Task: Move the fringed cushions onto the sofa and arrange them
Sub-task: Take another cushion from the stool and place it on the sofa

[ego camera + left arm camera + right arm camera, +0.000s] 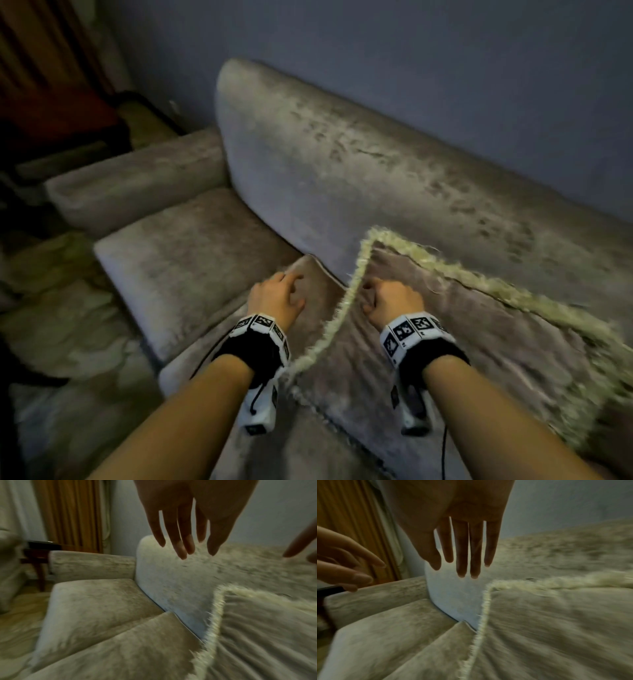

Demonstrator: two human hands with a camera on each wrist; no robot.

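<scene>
A fringed cushion is lying on the sofa seat, its far corner leaning against the backrest and its cream fringe running between the two wrists. Both hands are hovering just above it, holding nothing: the left hand is relaxed with fingers loosely spread over the seat beside the fringe, and the right hand is hanging over the cushion face with fingers straight and slightly parted, as the wrist views are showing.

The step in hand seems to be arranging. To do it well, each hand should be taking an opposite edge inside the fringe, not the fringe itself, lifting the cushion upright and settling it square against the backrest. The motion blur suggests going slower.
</scene>
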